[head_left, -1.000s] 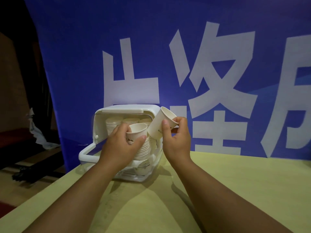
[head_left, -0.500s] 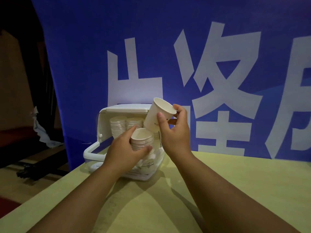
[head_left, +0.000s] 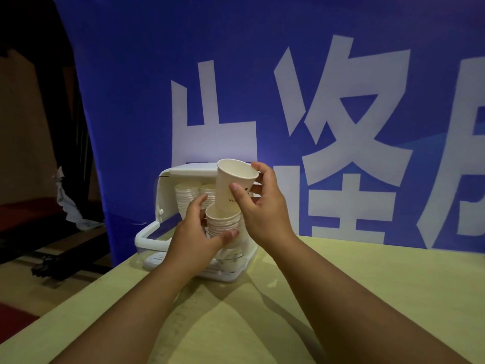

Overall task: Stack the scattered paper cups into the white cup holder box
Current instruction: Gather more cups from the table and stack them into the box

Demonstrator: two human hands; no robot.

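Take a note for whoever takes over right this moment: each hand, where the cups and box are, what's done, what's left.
Left hand: grips the cup stack at the open front of the white cup holder box.
Right hand: holds a single paper cup, tilted, its base just entering the stack's top.
Done: back stacks stand inside the box.
Left: press the cup fully down and seat the stack in the box. No other loose cups are in view.

Both bare forearms extended forward; left hand (head_left: 191,236) curled round cup stack (head_left: 225,222), right hand (head_left: 265,214) pinching single cup (head_left: 228,177).
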